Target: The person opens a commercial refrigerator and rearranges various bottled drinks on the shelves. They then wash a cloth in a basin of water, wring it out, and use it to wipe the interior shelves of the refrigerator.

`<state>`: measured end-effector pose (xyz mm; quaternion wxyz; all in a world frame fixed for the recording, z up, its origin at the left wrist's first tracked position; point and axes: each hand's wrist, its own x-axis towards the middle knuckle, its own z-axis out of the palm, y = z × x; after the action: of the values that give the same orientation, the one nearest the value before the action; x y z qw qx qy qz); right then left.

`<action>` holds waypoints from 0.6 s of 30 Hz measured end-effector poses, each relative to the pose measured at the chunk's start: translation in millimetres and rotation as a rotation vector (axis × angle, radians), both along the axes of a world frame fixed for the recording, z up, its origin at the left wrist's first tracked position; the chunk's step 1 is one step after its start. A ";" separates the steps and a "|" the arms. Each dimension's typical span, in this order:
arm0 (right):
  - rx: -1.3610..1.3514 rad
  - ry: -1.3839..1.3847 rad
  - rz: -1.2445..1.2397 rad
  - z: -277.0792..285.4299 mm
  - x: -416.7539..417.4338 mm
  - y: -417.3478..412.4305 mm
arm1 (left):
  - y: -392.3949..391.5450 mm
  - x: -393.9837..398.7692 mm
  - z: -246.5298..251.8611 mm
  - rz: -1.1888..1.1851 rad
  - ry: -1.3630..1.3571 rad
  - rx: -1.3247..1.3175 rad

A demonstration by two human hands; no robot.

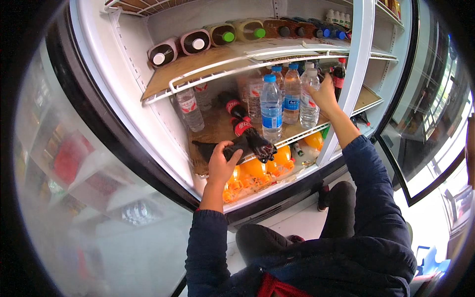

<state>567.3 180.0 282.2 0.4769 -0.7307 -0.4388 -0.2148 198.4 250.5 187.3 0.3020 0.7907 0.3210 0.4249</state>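
My left hand (pixel 221 163) grips a dark cloth (pixel 239 144) at the front of the fridge's middle shelf. Beside it, a cola bottle (pixel 256 141) with a red label lies on its side, base towards me. Another cola bottle (pixel 233 105) lies behind that one. My right hand (pixel 326 95) is at a clear water bottle (pixel 309 107) on the right, thumb over its side; its other fingers are partly hidden, so I cannot tell whether it grips. Water bottles with blue caps (pixel 271 107) stand upright to its left. An upright cola bottle (pixel 339 76) stands beyond my right hand.
Large bottles (pixel 222 35) lie along the upper shelf, caps outward. Orange drink bottles (pixel 256 169) lie below the middle shelf. A water bottle (pixel 190 109) stands at the left wall. A white upright post (pixel 358 55) divides the fridge. Glass doors (pixel 92 167) stand open on both sides.
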 end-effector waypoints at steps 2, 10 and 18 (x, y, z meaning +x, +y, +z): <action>-0.142 0.139 -0.001 -10.7 -6.7 -6.8 | -1.3 -5.3 4.2 0.012 -0.001 -0.008; -0.059 0.109 0.154 9.5 -60.5 -68.9 | 5.4 -7.8 -6.1 0.006 -0.024 0.039; -0.297 0.366 0.833 65.2 -138.3 -93.1 | 0.5 -13.3 -6.1 0.051 0.030 0.037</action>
<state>429.0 86.9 347.4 0.4823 -0.5785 -0.6291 0.1920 185.2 250.9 181.2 0.2715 0.7939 0.3380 0.4263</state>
